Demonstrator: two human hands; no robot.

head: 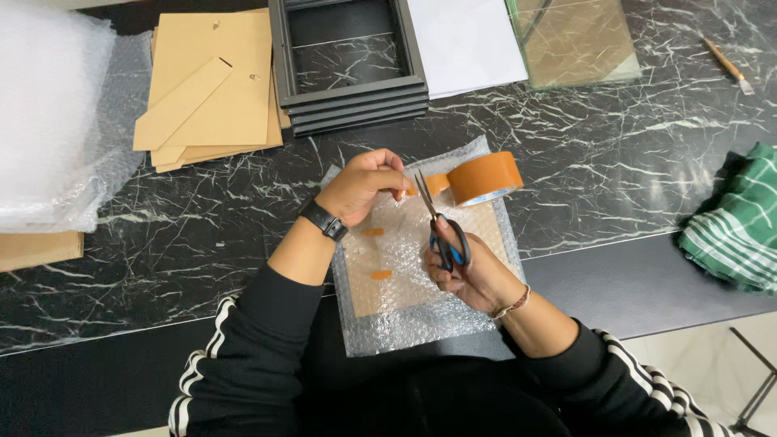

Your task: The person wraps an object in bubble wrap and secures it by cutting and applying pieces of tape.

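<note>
1. Black striped sleeves (267, 356) lean in over the bubble-wrapped parcel (405, 275).
2. Right hand (469, 271), above the parcel, grips scissors (441, 231), blades parted.
3. Left hand (364, 184) pinches a strip off the brown tape roll (484, 178), at the parcel's far edge.
4. Cutting step, I judge; next needs blades square across a taut strip.

Brown tape roll (484, 178), green striped cloth (735, 228), black white-veined marble table (615, 162).
</note>
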